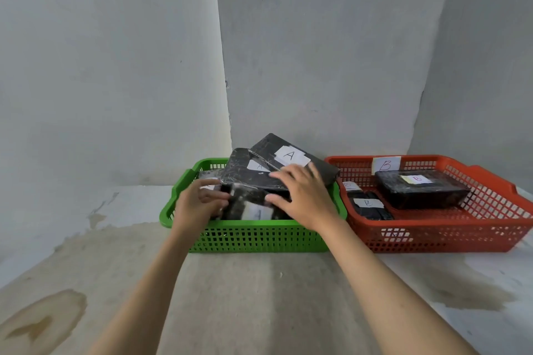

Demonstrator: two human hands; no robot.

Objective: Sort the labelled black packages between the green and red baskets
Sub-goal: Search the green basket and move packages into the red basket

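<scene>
Both of my bare forearms reach forward from the bottom of the view over the stained, pale bench [259, 297] toward the green perforated plastic basket [253, 236] standing at its back, near the grey wall.

My left hand [199, 204] is inside the green basket at its left side, fingers curled against the end of a black plastic-wrapped package with a white label [251, 207] lying low near the front wall; that label looks like an A, though it is blurred. Whether this grip is truly closed round the package I cannot tell, since the fingertips are hidden behind it.

My right hand [302, 193] lies with its fingers spread and nearly straight, a wide flat grip pressing on the near edge of the flat black package with a small A label [245, 173]. Leaning over that one, tilted up toward the wall, is a larger black package with a big white A label [291, 158]; my fingertips touch its lower edge.

Just beside the green basket on the right, touching or nearly so, stands the red perforated plastic basket [461, 236], with a white B tag [386, 165] on its far wall. Inside it rests a bulky black wrapped package labelled B [421, 190], and beside that, toward the green basket, a smaller black package with a white label [369, 207] whose letter I cannot read clearly.
</scene>
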